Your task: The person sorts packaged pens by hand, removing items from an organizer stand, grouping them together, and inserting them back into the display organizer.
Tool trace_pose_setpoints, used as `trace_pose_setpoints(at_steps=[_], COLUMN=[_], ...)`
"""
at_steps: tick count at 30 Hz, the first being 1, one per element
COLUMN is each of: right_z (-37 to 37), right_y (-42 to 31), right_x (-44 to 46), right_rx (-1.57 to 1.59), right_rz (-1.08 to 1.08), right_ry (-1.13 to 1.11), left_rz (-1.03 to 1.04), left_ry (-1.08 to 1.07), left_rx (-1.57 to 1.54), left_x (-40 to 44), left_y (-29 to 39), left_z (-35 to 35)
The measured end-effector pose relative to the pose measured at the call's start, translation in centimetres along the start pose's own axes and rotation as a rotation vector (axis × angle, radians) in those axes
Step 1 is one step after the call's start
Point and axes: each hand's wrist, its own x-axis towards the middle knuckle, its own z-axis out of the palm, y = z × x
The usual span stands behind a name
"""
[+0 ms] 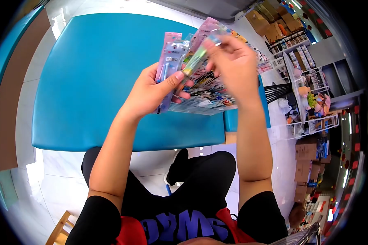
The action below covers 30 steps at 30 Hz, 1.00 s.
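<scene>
My left hand (149, 90) is closed around a few flat packets, a lilac one (173, 53) with what looks like a pen inside and a pink one (167, 38) behind it. My right hand (235, 61) pinches the top of a slim clear packet (197, 59) with green and yellow on it, blurred by motion. That packet's lower end is by my left thumb. Just behind and below my hands stands a clear box (196, 108) filled with many small colourful packets. My right hand hides part of it.
The box rests on a blue padded table (90, 77). A wooden stool (60, 228) is at the lower left. On the right are a white rack (310, 122) with goods and cardboard boxes (306, 151). My legs are below the table's near edge.
</scene>
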Motion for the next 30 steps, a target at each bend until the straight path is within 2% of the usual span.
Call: trace_pose_setpoints(at_steps=[4,10,13,16,19,21,22,26,29,30], right_z=[-4.2,-6.7,-6.8,-5.6,-4.5,-3.9,-3.6,-3.1,-3.1,-2.9], right_y=[0.0,-0.4,0.4,1.6,2.2,2.7,3.0,3.0,2.7,2.5], right_x=[2.6,3.3,3.9,4.3,3.5,3.2,3.2,3.1,2.7,2.5], right_rx=[0.169,0.114,0.088,-0.035,-0.273,-0.518,-0.639,-0.604,-0.777,-0.689], right_rz=[-0.272,-0.22,-0.266,-0.211,0.037,-0.051,-0.095,0.034,-0.047,-0.13], right_ry=[0.153,0.236,0.277,0.21,0.07,0.068,0.065,0.015,0.109,0.187], left_rz=[0.044,0.031,0.022,0.012,-0.015,-0.034,-0.018,0.043,0.059,0.06], left_ry=[0.082,0.112,0.106,0.102,0.092,0.054,0.053,0.054,0.076,0.09], left_rx=[0.003,-0.048,-0.038,-0.056,-0.175,-0.295,-0.253,-0.117,-0.057,-0.04], left_x=[0.0,0.2,0.2,0.3,0.1,0.0,0.0,0.1,0.3,0.3], left_y=[0.0,-0.1,0.0,0.0,0.2,0.2,0.2,0.1,-0.2,-0.2], left_z=[-0.3,-0.6,-0.6,-0.5,-0.4,-0.7,-0.6,-0.3,0.0,0.0])
